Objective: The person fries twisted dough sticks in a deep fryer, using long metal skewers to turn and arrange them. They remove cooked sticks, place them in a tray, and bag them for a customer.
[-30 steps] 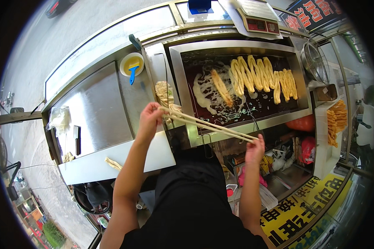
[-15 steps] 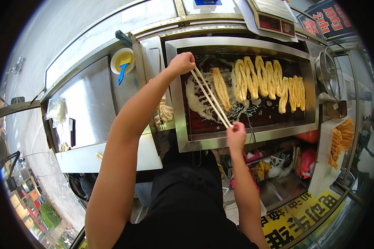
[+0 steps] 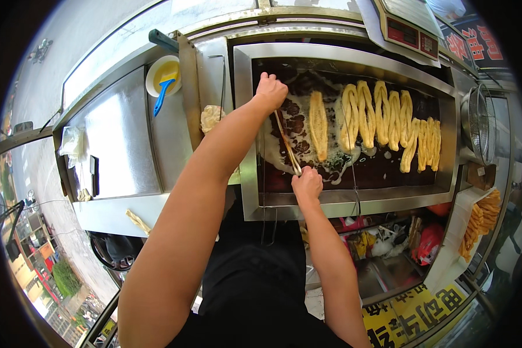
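Observation:
Over the left part of the oil, a thin doubled strip of dough [image 3: 288,142] is pulled lengthwise between my hands. My left hand [image 3: 271,93] is closed at its far end, though the fingertips are partly hidden. At the near end my right hand [image 3: 308,184] pinches it, close to the fryer's front rim. The strip's middle hangs low at the bubbling oil. Just right of it floats a single pale fried dough stick [image 3: 318,126]. Farther right, several looped dough sticks [image 3: 383,113] lie side by side in the rectangular metal fryer [image 3: 354,207].
To the left are a steel worktop [image 3: 119,133], a bowl [image 3: 173,65] with a blue brush [image 3: 163,95], and a white board [image 3: 107,217] bearing a dough piece. On the right are a wire strainer [image 3: 477,124] and browned dough sticks [image 3: 480,220]. A scale [image 3: 409,35] stands behind.
Both hands have lowered the dough strip toward the oil. My right hand has moved left relative to the fryer, leaving the strip steeper. The view has shifted, so the fryer appears farther right.

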A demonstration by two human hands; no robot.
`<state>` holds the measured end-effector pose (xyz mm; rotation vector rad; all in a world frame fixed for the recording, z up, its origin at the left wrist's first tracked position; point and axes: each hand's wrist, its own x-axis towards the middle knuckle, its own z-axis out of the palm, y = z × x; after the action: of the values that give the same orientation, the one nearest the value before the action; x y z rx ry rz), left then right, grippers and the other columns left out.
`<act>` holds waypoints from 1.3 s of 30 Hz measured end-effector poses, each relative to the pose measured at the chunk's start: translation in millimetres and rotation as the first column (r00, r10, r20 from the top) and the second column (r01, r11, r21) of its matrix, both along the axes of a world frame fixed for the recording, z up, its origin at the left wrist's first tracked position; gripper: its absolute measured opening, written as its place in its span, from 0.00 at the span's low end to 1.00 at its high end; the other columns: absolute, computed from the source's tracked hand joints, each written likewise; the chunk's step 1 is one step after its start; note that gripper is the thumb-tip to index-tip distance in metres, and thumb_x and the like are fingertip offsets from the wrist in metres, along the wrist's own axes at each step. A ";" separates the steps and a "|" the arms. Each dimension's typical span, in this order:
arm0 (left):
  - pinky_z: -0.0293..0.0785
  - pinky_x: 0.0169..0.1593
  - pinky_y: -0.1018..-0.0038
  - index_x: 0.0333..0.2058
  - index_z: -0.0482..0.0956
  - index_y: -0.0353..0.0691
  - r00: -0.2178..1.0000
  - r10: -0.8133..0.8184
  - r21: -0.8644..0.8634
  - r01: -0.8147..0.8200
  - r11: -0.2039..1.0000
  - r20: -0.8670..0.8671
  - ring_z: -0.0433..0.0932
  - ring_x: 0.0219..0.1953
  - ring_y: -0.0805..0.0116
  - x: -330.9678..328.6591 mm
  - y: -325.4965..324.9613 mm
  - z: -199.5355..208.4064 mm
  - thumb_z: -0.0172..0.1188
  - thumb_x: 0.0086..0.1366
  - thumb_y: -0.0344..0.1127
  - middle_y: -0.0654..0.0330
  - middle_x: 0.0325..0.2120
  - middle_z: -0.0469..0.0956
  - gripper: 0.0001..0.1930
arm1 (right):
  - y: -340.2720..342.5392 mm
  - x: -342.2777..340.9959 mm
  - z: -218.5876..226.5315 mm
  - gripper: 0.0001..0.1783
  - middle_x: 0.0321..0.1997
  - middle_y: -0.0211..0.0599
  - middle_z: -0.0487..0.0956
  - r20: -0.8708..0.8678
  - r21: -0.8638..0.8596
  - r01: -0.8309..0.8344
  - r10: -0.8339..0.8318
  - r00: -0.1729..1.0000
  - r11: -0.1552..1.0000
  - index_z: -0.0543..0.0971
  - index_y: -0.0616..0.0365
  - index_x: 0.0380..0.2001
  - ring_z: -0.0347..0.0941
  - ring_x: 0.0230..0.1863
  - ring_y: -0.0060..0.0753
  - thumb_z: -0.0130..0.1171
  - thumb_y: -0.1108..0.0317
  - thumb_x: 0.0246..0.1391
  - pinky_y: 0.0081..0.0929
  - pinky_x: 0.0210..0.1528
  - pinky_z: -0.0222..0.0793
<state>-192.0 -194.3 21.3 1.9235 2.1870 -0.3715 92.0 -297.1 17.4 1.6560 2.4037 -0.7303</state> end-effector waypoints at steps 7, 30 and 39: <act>0.72 0.41 0.64 0.37 0.78 0.38 0.781 0.101 0.365 -0.396 0.842 0.616 0.79 0.36 0.59 14.9 -92.5 108.1 0.60 0.59 0.37 0.56 0.31 0.80 0.11 | -51.9 45.4 101.8 0.16 0.27 0.38 0.78 -0.448 -0.264 0.071 -0.187 0.874 0.962 0.78 0.62 0.39 0.76 0.29 0.38 0.65 0.62 0.51 0.34 0.35 0.72; 0.67 0.19 0.79 0.53 0.66 0.44 -0.672 0.342 -0.731 -0.454 0.510 0.657 0.71 0.20 0.76 193.3 -288.9 136.7 0.44 0.74 0.38 0.65 0.26 0.73 0.13 | -109.2 106.0 102.9 0.19 0.32 0.36 0.81 -0.445 -0.545 -0.028 -0.261 0.857 0.838 0.80 0.61 0.42 0.78 0.31 0.32 0.59 0.55 0.59 0.28 0.34 0.75; 0.69 0.19 0.77 0.48 0.70 0.39 -0.518 0.580 -0.776 -0.459 0.432 0.629 0.71 0.17 0.75 249.7 -302.7 134.0 0.43 0.74 0.41 0.63 0.23 0.74 0.13 | 15.6 207.1 115.9 0.41 0.51 0.52 0.71 0.143 0.160 -0.111 0.089 0.986 0.981 0.64 0.59 0.58 0.68 0.53 0.57 0.71 0.62 0.40 0.46 0.52 0.70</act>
<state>57.7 -497.0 155.3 0.0172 1.4326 0.9296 299.1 -281.6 133.3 1.5711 2.4883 -0.3965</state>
